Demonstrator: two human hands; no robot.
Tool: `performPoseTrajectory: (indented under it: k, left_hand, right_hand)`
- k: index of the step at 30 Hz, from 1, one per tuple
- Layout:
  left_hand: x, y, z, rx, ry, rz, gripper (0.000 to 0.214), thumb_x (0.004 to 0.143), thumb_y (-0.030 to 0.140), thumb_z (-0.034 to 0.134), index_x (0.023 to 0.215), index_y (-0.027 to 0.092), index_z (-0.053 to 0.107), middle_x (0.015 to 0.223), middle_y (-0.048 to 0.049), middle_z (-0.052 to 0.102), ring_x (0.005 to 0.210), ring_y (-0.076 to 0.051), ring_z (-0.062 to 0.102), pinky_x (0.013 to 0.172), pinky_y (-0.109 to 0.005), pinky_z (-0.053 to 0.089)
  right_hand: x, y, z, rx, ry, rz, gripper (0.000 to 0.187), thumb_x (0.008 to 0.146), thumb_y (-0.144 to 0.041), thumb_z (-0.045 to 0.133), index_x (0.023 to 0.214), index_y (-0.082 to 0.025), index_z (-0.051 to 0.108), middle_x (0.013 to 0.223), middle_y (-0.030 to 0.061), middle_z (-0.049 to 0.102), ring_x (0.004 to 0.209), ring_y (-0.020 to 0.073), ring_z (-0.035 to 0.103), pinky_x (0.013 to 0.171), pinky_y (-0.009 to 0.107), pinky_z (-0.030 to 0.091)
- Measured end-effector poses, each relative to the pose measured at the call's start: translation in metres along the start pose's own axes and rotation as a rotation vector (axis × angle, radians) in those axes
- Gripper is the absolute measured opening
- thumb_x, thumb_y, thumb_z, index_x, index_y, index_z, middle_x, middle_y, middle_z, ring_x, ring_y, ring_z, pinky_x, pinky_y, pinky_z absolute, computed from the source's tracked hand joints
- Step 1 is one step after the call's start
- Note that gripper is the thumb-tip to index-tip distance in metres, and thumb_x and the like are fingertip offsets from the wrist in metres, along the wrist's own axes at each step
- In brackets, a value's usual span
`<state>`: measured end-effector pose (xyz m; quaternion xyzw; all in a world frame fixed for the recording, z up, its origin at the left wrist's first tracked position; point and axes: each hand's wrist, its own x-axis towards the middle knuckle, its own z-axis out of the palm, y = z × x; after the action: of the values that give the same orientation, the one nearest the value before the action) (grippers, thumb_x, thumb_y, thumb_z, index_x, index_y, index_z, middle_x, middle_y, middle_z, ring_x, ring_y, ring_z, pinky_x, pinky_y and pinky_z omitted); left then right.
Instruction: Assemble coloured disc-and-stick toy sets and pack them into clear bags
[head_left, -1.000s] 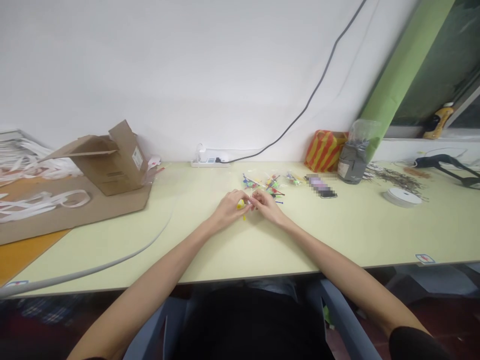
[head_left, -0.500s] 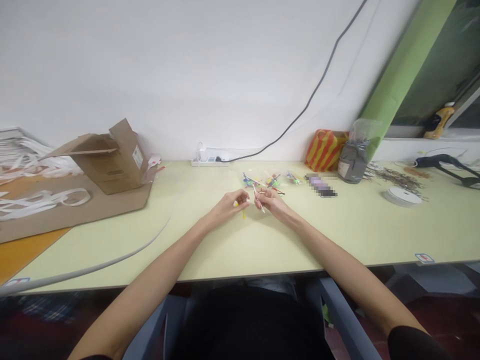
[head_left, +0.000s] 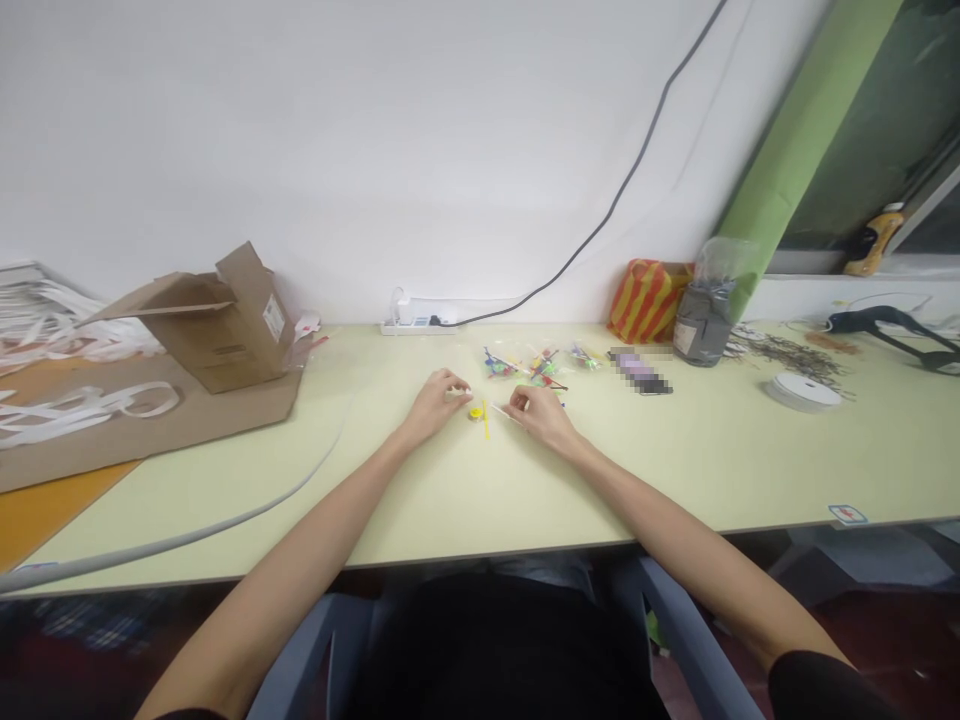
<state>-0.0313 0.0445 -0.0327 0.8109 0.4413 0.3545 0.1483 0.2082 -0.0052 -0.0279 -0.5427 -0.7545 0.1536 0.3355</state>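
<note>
- The left hand lies palm down on the bench, just left of the yellow disc, its fingertips pinched narrow on a small pale piece, too small to tell what it is.
- The right hand lies just right of the yellow disc, thumb and fingers closed on a thin white stick whose end points toward the disc.
- A thin yellow stick lies just beside the yellow disc, on its right.
- Beyond the yellow disc, several small clear bags hold colourful plastic parts.
- Far left of the yellow disc stands an open cardboard box; far right lies a white tape roll.
</note>
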Motion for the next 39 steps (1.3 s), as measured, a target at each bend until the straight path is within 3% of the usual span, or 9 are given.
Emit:
performPoseTrajectory:
  k: [3, 7, 13, 23, 29, 39]
  left_hand:
    - [0.002, -0.005, 0.002, -0.014, -0.007, -0.032, 0.023, 0.085, 0.037, 0.061, 0.096, 0.019, 0.072, 0.096, -0.0076, 0.071, 0.092, -0.023, 0.064, 0.087, -0.037, 0.050]
    - [0.000, -0.006, 0.004, -0.039, -0.023, -0.046, 0.027, 0.088, 0.039, 0.059, 0.099, 0.020, 0.074, 0.099, -0.0066, 0.074, 0.093, -0.022, 0.066, 0.086, -0.035, 0.050]
    - [-0.001, -0.001, 0.003, -0.066, -0.060, -0.034, 0.029, 0.089, 0.043, 0.057, 0.099, 0.020, 0.073, 0.101, -0.0048, 0.075, 0.094, -0.021, 0.067, 0.083, -0.031, 0.051]
    - [0.000, 0.002, 0.001, 0.030, -0.048, -0.029, 0.029, 0.083, 0.045, 0.064, 0.090, 0.021, 0.078, 0.102, -0.0090, 0.067, 0.102, -0.026, 0.059, 0.099, -0.042, 0.045]
    - [0.000, -0.001, -0.001, 0.046, -0.031, -0.058, 0.032, 0.087, 0.045, 0.059, 0.099, 0.021, 0.077, 0.095, -0.0083, 0.070, 0.097, -0.026, 0.060, 0.090, -0.040, 0.048]
    - [-0.001, 0.004, 0.003, 0.008, -0.061, -0.045, 0.029, 0.085, 0.044, 0.062, 0.094, 0.021, 0.076, 0.092, -0.0066, 0.074, 0.091, -0.024, 0.064, 0.083, -0.037, 0.049]
  right_hand:
    - [-0.001, -0.001, -0.004, -0.046, -0.029, -0.005, 0.006, 0.084, -0.019, 0.065, 0.079, -0.018, 0.068, 0.076, 0.0026, 0.072, 0.068, 0.0142, 0.063, 0.067, 0.024, 0.040]
    - [-0.002, 0.000, -0.006, -0.043, -0.108, -0.055, 0.008, 0.085, -0.019, 0.065, 0.089, -0.018, 0.072, 0.078, 0.0016, 0.072, 0.069, 0.0135, 0.062, 0.065, 0.023, 0.039]
    - [0.000, 0.005, -0.006, -0.055, -0.168, -0.087, 0.007, 0.085, -0.016, 0.066, 0.081, -0.017, 0.072, 0.079, 0.0029, 0.072, 0.072, 0.0138, 0.062, 0.067, 0.023, 0.039]
    - [0.001, 0.007, -0.003, -0.019, -0.155, -0.070, 0.007, 0.086, -0.016, 0.065, 0.086, -0.016, 0.072, 0.078, 0.0029, 0.072, 0.071, 0.0136, 0.061, 0.066, 0.023, 0.038]
    - [0.001, 0.011, -0.007, -0.036, -0.154, -0.083, 0.007, 0.084, -0.016, 0.066, 0.082, -0.018, 0.073, 0.081, 0.0022, 0.072, 0.073, 0.0142, 0.061, 0.066, 0.023, 0.039]
    - [0.001, 0.009, 0.003, -0.073, -0.118, -0.112, 0.008, 0.086, -0.016, 0.065, 0.087, -0.017, 0.074, 0.082, 0.0044, 0.072, 0.073, 0.0150, 0.061, 0.068, 0.023, 0.040]
